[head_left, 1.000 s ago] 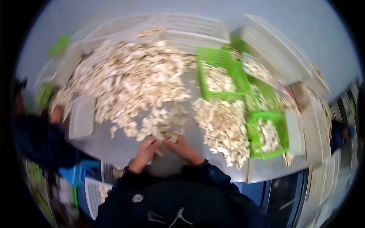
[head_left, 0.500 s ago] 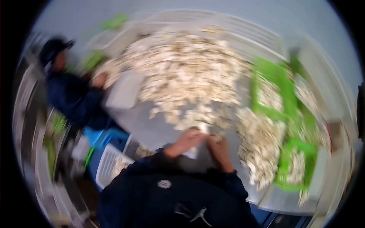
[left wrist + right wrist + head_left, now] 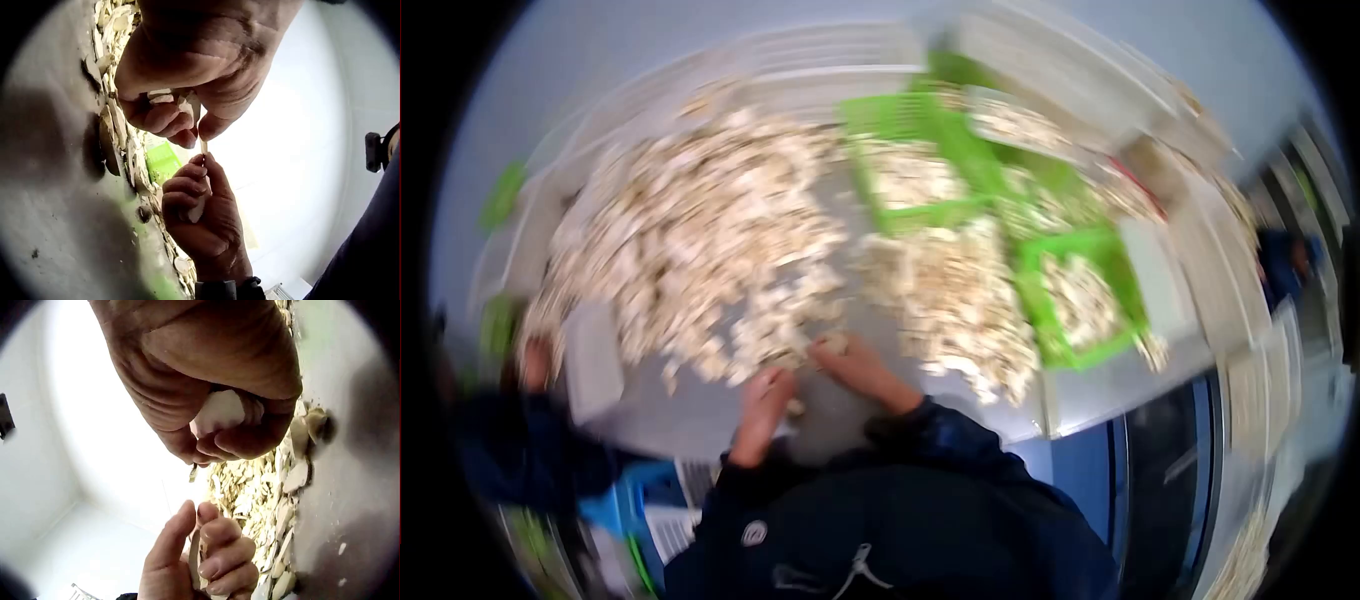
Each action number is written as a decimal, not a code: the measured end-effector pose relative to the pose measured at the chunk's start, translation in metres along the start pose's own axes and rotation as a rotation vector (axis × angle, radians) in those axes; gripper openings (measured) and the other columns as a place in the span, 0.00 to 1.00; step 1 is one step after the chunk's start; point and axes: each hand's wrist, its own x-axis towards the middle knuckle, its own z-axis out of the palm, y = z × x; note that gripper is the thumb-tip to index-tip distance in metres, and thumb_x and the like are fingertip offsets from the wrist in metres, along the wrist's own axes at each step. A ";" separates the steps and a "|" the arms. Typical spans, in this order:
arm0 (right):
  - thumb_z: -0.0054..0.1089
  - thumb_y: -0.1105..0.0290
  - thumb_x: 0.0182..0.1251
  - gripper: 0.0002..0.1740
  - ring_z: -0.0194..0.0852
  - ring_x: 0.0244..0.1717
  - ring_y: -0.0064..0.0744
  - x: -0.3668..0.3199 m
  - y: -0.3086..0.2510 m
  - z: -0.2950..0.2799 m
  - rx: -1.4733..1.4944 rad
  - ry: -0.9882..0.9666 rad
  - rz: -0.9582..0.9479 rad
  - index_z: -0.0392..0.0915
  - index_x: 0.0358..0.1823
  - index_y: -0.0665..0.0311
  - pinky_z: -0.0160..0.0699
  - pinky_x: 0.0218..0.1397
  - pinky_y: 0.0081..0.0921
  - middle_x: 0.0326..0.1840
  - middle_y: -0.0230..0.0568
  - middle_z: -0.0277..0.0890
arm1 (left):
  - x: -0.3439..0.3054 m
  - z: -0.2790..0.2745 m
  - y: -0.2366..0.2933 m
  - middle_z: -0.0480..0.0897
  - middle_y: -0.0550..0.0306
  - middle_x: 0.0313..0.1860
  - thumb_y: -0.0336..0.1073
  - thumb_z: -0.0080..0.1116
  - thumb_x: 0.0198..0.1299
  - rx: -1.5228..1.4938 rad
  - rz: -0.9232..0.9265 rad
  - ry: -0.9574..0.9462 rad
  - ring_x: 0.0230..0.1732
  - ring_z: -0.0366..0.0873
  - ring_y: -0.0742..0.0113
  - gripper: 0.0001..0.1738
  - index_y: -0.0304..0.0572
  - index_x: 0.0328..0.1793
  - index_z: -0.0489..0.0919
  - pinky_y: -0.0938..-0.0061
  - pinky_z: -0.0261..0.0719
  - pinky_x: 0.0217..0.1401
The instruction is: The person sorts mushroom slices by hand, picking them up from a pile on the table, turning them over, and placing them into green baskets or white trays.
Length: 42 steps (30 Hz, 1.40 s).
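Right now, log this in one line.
left hand: holds pale flat slices | right hand: holds off-white piece | large pale slice heap: on grey metal table

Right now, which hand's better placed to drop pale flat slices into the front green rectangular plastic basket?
Probably the right hand: it holds some slices and is nearer the basket; the left hand, also holding slices, is farther off.

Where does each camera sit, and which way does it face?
Head: on the head, facing forward and down at pale pieces; left hand, right hand and sleeves show.
Left wrist: worn there, facing the left hand; right hand beyond.
Right wrist: worn there, facing the right hand; left hand beyond.
Both wrist views share both hands.
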 end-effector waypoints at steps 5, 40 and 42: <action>0.61 0.56 0.68 0.14 0.66 0.21 0.14 -0.002 -0.008 -0.019 0.200 0.018 0.052 0.81 0.39 0.60 0.67 0.25 0.18 0.23 0.25 0.73 | 0.008 0.004 -0.010 0.67 0.73 0.23 0.40 0.55 0.70 -0.208 -0.014 -0.034 0.19 0.57 0.87 0.12 0.44 0.34 0.75 0.86 0.50 0.21; 0.63 0.54 0.55 0.23 0.82 0.37 0.56 -0.273 0.068 -0.450 -0.900 1.440 0.344 0.82 0.35 0.71 0.78 0.42 0.44 0.32 0.60 0.81 | 0.003 0.022 -0.005 0.67 0.69 0.22 0.36 0.54 0.71 -0.137 0.078 -0.104 0.22 0.59 0.83 0.10 0.42 0.36 0.75 0.84 0.56 0.23; 0.63 0.53 0.54 0.25 0.81 0.40 0.58 -0.266 0.069 -0.467 -0.945 1.430 0.248 0.81 0.41 0.70 0.78 0.44 0.46 0.37 0.62 0.81 | 0.002 0.025 -0.004 0.67 0.69 0.23 0.37 0.55 0.71 -0.125 0.059 -0.081 0.23 0.60 0.83 0.09 0.41 0.38 0.75 0.84 0.56 0.24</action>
